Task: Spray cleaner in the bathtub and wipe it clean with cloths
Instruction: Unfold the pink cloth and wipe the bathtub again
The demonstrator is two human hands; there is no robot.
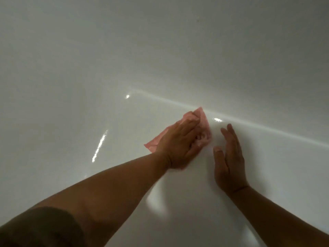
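The white bathtub (85,82) fills the whole view, glossy with bright streaks of reflected light. A pink cloth (204,120) lies on the tub surface near a crease where two surfaces meet. My left hand (179,143) lies on top of the cloth, its fingers bent into the bunched fabric and holding it against the tub. Pink corners stick out beyond the fingertips and behind the wrist. My right hand (229,161) is just to the right of the cloth, fingers straight and together, touching the tub and holding nothing. No spray bottle is in view.
The crease of the tub (267,130) runs from the middle down to the right edge. Smooth white tub surface spreads on every side of the hands. A dark blurred shape, perhaps my sleeve or knee (41,229), fills the bottom left corner.
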